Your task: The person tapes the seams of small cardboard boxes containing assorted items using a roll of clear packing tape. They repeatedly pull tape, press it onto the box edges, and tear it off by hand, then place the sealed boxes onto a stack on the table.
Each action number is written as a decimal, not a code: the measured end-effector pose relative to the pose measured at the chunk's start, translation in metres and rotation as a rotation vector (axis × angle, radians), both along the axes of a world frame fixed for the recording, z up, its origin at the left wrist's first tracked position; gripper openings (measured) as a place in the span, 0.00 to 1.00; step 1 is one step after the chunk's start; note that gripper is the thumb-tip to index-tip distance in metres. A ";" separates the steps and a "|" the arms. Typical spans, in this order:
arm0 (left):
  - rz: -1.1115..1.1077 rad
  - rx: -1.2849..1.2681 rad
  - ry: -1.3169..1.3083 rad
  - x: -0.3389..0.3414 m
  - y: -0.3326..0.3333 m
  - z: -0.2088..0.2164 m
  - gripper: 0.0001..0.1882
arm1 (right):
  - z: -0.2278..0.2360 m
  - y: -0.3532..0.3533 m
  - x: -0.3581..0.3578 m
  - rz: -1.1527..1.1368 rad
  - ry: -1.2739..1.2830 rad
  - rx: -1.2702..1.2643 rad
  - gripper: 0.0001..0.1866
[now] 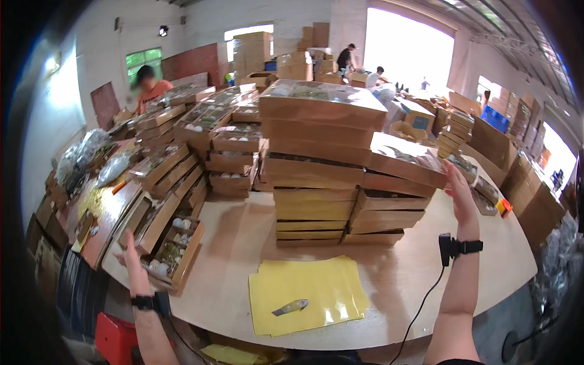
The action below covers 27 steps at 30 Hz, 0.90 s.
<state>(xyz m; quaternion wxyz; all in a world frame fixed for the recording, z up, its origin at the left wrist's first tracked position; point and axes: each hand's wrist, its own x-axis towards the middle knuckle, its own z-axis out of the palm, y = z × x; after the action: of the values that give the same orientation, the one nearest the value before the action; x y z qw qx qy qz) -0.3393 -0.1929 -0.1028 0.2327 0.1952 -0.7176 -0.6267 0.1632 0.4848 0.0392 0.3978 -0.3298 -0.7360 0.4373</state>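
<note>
My left hand [132,261] is raised at the table's left edge, fingers stretched and holding nothing. It is right beside an open cardboard tray [193,258] filled with white round pieces and greenery, which leans against other tilted trays. On the right, my right hand [461,196] has its fingers extended along the side of a clear-topped cardboard box [407,168]; whether it touches the box I cannot tell. That box tops a shorter stack pressed against a taller stack of brown boxes [319,131]. A strap with a small black device sits on each wrist.
Yellow sheets [307,286] lie at the table's front with a utility knife [291,306] on them. An orange tape roll [504,208] is at the right. Several trays [234,143] are piled at back left; a red stool [115,331] stands below. Other people work farther back.
</note>
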 end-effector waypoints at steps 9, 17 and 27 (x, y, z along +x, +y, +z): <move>-0.456 0.116 -0.064 0.018 0.022 -0.008 0.65 | -0.030 0.045 0.049 -0.103 0.172 0.185 0.32; -0.512 0.292 -0.151 0.073 0.020 0.014 0.24 | -0.034 0.029 0.077 -0.267 0.366 0.193 0.27; -0.558 0.683 0.230 0.186 0.001 0.005 0.29 | -0.071 -0.107 0.059 -0.508 0.481 0.814 0.20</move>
<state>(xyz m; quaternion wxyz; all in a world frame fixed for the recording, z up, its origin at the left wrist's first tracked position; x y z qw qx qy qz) -0.1530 -0.1923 -0.0978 0.0554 -0.0111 -0.4646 -0.8837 0.2217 0.3780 -0.0314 0.7443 -0.2069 -0.6311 0.0696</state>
